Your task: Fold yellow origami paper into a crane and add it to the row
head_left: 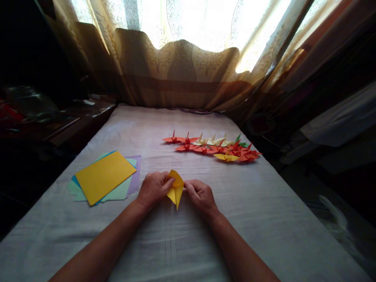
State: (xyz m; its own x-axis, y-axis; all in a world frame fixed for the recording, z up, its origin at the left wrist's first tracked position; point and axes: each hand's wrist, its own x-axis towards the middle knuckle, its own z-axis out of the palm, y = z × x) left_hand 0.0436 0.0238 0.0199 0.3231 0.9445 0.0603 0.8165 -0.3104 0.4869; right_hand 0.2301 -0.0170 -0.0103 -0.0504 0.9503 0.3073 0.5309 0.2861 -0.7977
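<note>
Widest of all, the pale cloth (258,235) runs back to the patterned curtain (182,74), with light pouring through its upper half. Out on the far right of the cloth, there's the finished work: a crowded flock of origami cranes (219,149), mostly red-orange, some cream, a green one (242,143) at the back and a yellow one (226,157) up front, wings spread on every one that shows clearly. Over on the left, the untouched side of the ledger: a stack of flat sheets, yellow on top (105,178), mint (117,190) and blue below, lilac (135,176) poking out. And in the middle, the hands! The left hand (154,188) has its thumb pressed over the folded yellow paper (176,190), gripping its left side; the right hand (202,197) is curled, fingertips at the right edge, though whether they pinch it can't be told. That piece, held near the cloth's middle, looks about halfway: creased, its narrow point towards the person, no wings spread yet.
</note>
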